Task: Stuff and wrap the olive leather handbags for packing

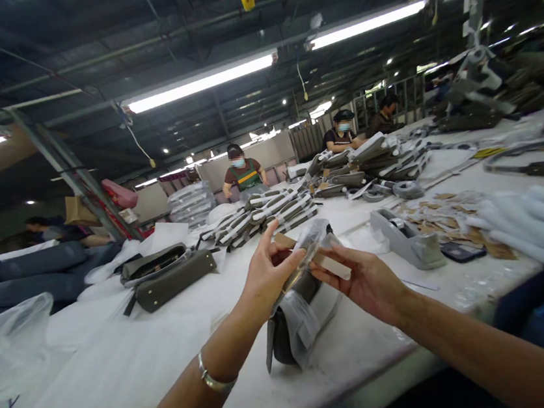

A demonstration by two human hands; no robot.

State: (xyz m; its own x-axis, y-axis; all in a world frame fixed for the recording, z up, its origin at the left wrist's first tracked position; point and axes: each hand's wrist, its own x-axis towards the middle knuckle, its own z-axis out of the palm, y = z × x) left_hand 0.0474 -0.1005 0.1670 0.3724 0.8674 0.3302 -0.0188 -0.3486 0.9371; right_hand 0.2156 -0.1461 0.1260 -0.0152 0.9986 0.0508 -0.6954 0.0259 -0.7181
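Observation:
Above the table, my left hand [269,266] pinches a small see-through plastic packet [313,242] between thumb and fingers. My right hand [372,281] has its fingers closed on a pale brown card [335,266] at the packet's right side. Whether the card lies inside the plastic or against it, I cannot tell. Directly beneath both hands sits a dark olive handbag [281,339], partly wrapped in white translucent sheet [302,321]. The hands hide its upper far part.
An unwrapped olive handbag [177,280] lies to the left on white sheeting. Stacked wrapped bags [273,210] stand farther back. Right of my hands are a grey tape dispenser [406,238], a dark phone [463,251] and scattered brown tags [450,216]. Co-workers [245,174] sit across the table.

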